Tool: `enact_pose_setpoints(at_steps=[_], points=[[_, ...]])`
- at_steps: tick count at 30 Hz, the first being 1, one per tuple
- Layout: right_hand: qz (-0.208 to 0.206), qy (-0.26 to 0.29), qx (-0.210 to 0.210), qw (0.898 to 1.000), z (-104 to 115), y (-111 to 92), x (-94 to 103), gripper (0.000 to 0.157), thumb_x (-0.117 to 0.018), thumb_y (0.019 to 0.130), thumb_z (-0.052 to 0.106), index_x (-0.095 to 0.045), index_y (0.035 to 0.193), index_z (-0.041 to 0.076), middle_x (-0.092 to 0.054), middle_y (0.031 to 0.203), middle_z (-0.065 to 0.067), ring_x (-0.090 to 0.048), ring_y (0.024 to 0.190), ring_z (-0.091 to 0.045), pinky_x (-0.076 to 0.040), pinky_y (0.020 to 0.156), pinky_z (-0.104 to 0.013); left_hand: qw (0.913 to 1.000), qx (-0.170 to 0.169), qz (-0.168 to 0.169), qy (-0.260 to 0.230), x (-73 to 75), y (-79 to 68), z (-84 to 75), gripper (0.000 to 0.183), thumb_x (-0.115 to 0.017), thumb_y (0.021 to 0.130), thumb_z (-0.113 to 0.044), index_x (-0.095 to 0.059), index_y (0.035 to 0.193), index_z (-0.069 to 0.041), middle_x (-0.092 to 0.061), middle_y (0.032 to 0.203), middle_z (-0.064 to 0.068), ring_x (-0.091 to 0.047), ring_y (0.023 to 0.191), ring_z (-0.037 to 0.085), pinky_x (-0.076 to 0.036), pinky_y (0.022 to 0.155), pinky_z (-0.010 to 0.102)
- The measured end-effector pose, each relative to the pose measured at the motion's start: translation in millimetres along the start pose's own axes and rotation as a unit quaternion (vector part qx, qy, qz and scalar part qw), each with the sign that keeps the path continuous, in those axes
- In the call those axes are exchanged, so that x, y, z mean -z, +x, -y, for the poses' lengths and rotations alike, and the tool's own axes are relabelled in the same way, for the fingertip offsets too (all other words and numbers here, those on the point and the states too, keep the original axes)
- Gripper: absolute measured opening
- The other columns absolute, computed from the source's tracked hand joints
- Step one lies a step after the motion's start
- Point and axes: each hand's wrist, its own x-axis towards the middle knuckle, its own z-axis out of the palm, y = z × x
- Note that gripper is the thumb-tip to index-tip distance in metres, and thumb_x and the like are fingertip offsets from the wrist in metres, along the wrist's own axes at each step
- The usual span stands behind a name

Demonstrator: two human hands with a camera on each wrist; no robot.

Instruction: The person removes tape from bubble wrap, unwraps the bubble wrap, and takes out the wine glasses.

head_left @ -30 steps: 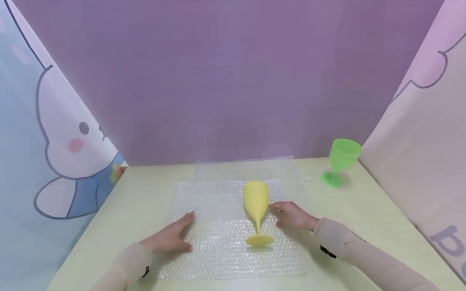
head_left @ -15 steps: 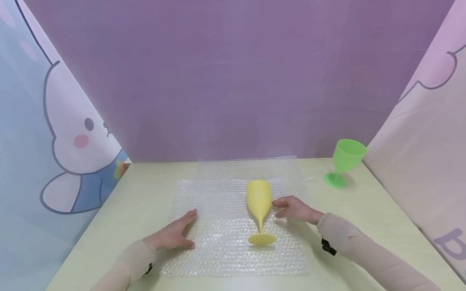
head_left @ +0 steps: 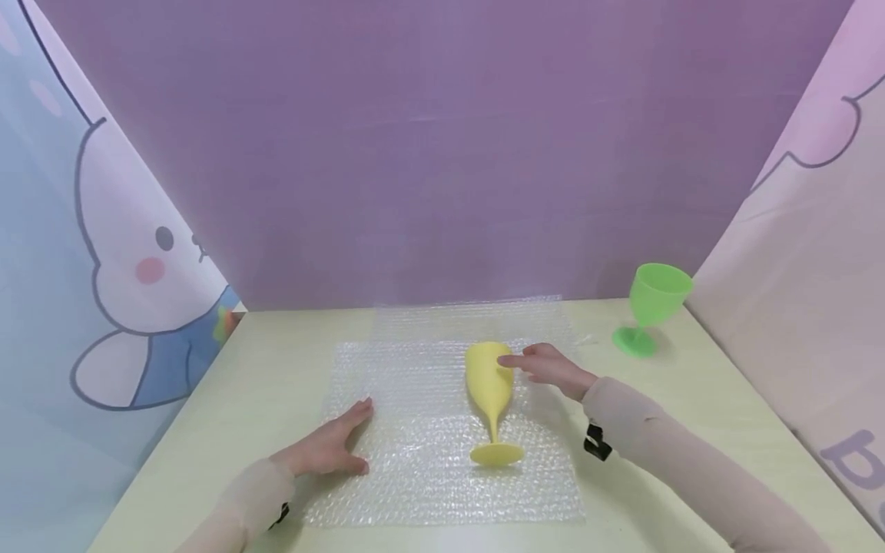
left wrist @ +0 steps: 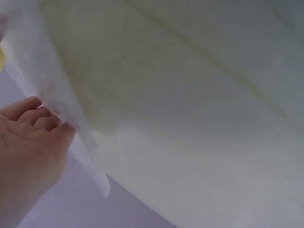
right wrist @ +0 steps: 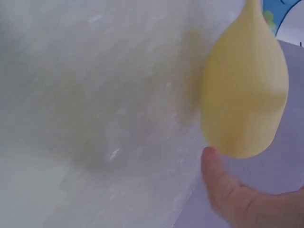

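Observation:
A yellow plastic goblet (head_left: 488,380) lies on its side on a sheet of bubble wrap (head_left: 415,430), its rim towards the back wall and its foot nearer me. My right hand (head_left: 553,370) hovers at the right of the bowl, fingers extended, one overlapping it in the head view. The right wrist view has the thumb close to the rim of the goblet (right wrist: 244,95); whether it touches, I cannot tell. My left hand (head_left: 325,447), fingers loosely spread, is at the left edge of the wrap. Its fingertips meet that edge in the left wrist view.
A green goblet (head_left: 657,296) stands upright at the back right of the pale table (head_left: 276,369). Behind rises a purple wall (head_left: 442,153). Printed cloth panels (head_left: 131,307) enclose both sides. Another layer of wrap (head_left: 470,319) reaches towards the wall.
My right hand has moved further back along the goblet towards its rim, and a finger now overlaps the bowl. The left hand and both goblets stay put; the head view shifts slightly.

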Motion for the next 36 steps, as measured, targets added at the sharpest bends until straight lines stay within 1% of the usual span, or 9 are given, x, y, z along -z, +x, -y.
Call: enact_pose_setpoints(at_steps=[5,6,8,10,14,18,22,27,36], points=[[0.006,0.041,-0.037,0.998,10,9,-11.8,0.071,-0.067,0.077,0.047,-0.041,0.117,-0.005,-0.036,0.132,-0.021,-0.037,0.125,-0.039,-0.035,0.105,-0.048,0.9999,-0.005,0.005,-0.008,1.2,-1.2,-0.4,0.097,-0.074,0.071,-0.032,-0.019,0.145,-0.002,-0.006,0.154,0.013,-0.006,0.140,0.036,-0.009,0.110,0.058],[0.008,0.050,-0.044,0.998,10,11,-13.8,0.081,-0.067,0.077,0.047,-0.034,0.128,-0.007,-0.032,0.139,-0.023,-0.035,0.127,-0.040,-0.035,0.105,-0.049,0.9999,-0.007,0.006,-0.007,1.2,-1.4,-0.8,0.097,-0.074,0.071,-0.033,-0.019,0.145,-0.002,-0.006,0.154,0.013,-0.006,0.140,0.036,-0.009,0.110,0.058],[0.012,0.066,-0.057,0.996,9,15,-18.2,0.089,-0.068,0.076,0.046,-0.029,0.135,-0.007,-0.030,0.143,-0.023,-0.036,0.127,-0.040,-0.035,0.104,-0.050,0.9999,-0.008,0.007,-0.005,0.6,-2.3,-1.6,0.098,-0.074,0.071,-0.032,-0.019,0.145,-0.001,-0.006,0.154,0.014,-0.005,0.140,0.036,-0.009,0.110,0.058],[0.012,0.076,-0.064,0.995,5,21,-22.1,0.094,-0.069,0.074,0.050,-0.027,0.136,-0.008,-0.035,0.139,-0.023,-0.041,0.123,-0.040,-0.037,0.102,-0.051,0.9999,-0.009,0.006,-0.005,0.3,-3.0,-2.5,0.098,-0.074,0.071,-0.032,-0.019,0.144,0.000,-0.006,0.154,0.014,-0.005,0.140,0.036,-0.009,0.110,0.058],[-0.008,0.082,-0.077,0.994,3,30,-30.6,0.096,-0.072,0.067,0.057,-0.036,0.130,-0.005,-0.050,0.124,-0.017,-0.052,0.110,-0.033,-0.043,0.096,-0.048,1.0000,-0.007,0.006,-0.002,0.3,-4.3,-3.2,0.097,-0.074,0.071,-0.032,-0.019,0.144,0.000,-0.007,0.154,0.014,-0.005,0.140,0.036,-0.009,0.111,0.057],[-0.045,0.085,-0.092,0.991,6,34,-38.7,0.091,-0.074,0.063,0.057,-0.041,0.124,-0.003,-0.055,0.113,-0.014,-0.058,0.098,-0.026,-0.049,0.087,-0.039,0.9999,-0.008,0.010,-0.006,0.3,-4.2,-2.2,0.097,-0.074,0.072,-0.033,-0.018,0.145,0.000,-0.005,0.154,0.014,-0.004,0.141,0.036,-0.009,0.111,0.057],[-0.063,0.085,-0.095,0.990,7,38,-43.6,0.084,-0.075,0.065,0.053,-0.043,0.120,-0.002,-0.058,0.105,-0.014,-0.061,0.086,-0.023,-0.054,0.076,-0.034,0.9999,-0.009,0.008,-0.001,-0.5,-2.7,-1.5,0.096,-0.073,0.073,-0.033,-0.019,0.145,-0.001,-0.006,0.154,0.014,-0.005,0.141,0.035,-0.010,0.111,0.057],[-0.055,0.083,-0.102,0.990,9,40,-49.1,0.081,-0.075,0.066,0.052,-0.043,0.119,-0.001,-0.058,0.099,-0.014,-0.060,0.081,-0.022,-0.055,0.069,-0.034,0.9999,-0.006,0.006,0.006,-2.0,-1.8,-0.4,0.096,-0.073,0.074,-0.034,-0.018,0.145,-0.002,-0.006,0.154,0.013,-0.005,0.141,0.035,-0.010,0.111,0.056],[-0.052,0.097,-0.107,0.988,9,42,-54.5,0.079,-0.074,0.067,0.050,-0.041,0.118,0.000,-0.056,0.100,-0.014,-0.058,0.083,-0.023,-0.055,0.068,-0.035,0.9999,-0.006,0.002,-0.008,-1.1,-3.4,-0.9,0.095,-0.073,0.075,-0.030,-0.017,0.145,-0.001,-0.005,0.154,0.015,-0.005,0.140,0.036,-0.009,0.111,0.057]])
